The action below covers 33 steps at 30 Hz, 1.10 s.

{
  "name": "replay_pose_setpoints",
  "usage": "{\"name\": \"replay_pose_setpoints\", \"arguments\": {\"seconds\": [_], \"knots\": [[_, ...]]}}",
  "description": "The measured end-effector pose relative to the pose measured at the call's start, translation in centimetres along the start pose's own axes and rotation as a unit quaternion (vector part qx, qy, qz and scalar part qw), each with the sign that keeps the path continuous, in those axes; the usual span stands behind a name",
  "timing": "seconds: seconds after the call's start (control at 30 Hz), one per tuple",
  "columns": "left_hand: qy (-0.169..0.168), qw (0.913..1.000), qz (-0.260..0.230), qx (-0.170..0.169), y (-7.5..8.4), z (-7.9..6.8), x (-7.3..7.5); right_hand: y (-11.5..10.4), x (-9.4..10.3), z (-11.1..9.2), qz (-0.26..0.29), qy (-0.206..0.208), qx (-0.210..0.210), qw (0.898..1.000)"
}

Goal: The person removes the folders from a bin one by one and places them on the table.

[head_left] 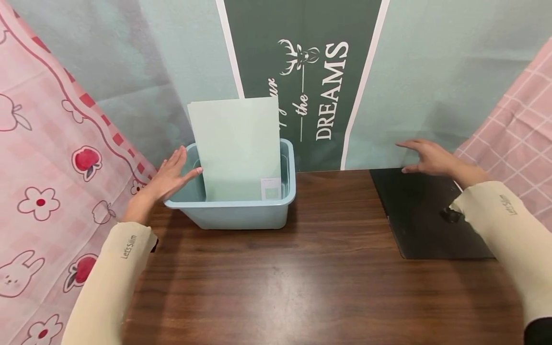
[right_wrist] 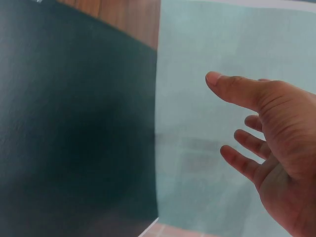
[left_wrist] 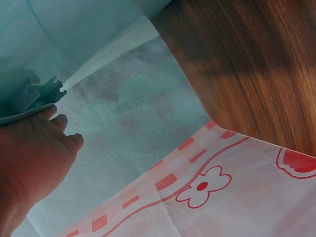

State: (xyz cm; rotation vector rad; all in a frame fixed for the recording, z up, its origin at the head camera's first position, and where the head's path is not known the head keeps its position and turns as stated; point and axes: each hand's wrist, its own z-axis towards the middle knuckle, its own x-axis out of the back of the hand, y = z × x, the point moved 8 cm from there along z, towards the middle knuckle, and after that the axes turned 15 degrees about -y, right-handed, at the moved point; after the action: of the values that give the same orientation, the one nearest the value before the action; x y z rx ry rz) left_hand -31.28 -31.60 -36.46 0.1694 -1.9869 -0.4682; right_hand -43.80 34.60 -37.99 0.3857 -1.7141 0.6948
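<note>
A light blue plastic bin [head_left: 241, 218] stands on the table at the back left. In it, pale green folder-like sheets [head_left: 237, 143] lean upright, with a small white label low on the front one. My left hand [head_left: 168, 177] is at the bin's left rim, fingers straight and thumb spread toward the sheets. In the left wrist view, the fingertips [left_wrist: 74, 140] lie close to the bin's rim [left_wrist: 29, 114]; whether they touch it is unclear. Over the far edge of a flat black board-like item [head_left: 422, 211], my right hand [head_left: 433, 158] hovers with fingers apart, holding nothing.
The brown wooden table [head_left: 327, 287] runs up to a grey-green printed cloth [head_left: 414, 72] at the back. A pink patterned cloth [head_left: 47, 143] hangs on the left, and a pink checked cloth [head_left: 523, 129] on the right. A small dark object [head_left: 450, 214] shows beside the right sleeve.
</note>
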Motion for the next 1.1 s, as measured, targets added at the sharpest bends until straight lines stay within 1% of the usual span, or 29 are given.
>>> {"name": "replay_pose_setpoints", "arguments": {"seconds": [0.13,0.43,0.8,1.1], "knots": [[-0.002,1.0,-0.002,0.0,0.0,0.0,0.0,-1.3,0.4,0.9,-0.006,-0.014,0.003,1.0],[0.002,1.0,-0.003,-0.002,0.0,0.0,0.0,-4.6,0.8,2.4,-0.007,-0.018,0.028,0.999],[0.002,1.0,-0.005,-0.003,0.0,0.0,0.0,-8.4,1.4,4.3,-0.015,-0.019,0.061,0.998],[0.001,1.0,-0.004,-0.002,0.0,0.0,0.0,-10.9,1.8,5.3,-0.016,-0.01,0.095,0.995]]}}
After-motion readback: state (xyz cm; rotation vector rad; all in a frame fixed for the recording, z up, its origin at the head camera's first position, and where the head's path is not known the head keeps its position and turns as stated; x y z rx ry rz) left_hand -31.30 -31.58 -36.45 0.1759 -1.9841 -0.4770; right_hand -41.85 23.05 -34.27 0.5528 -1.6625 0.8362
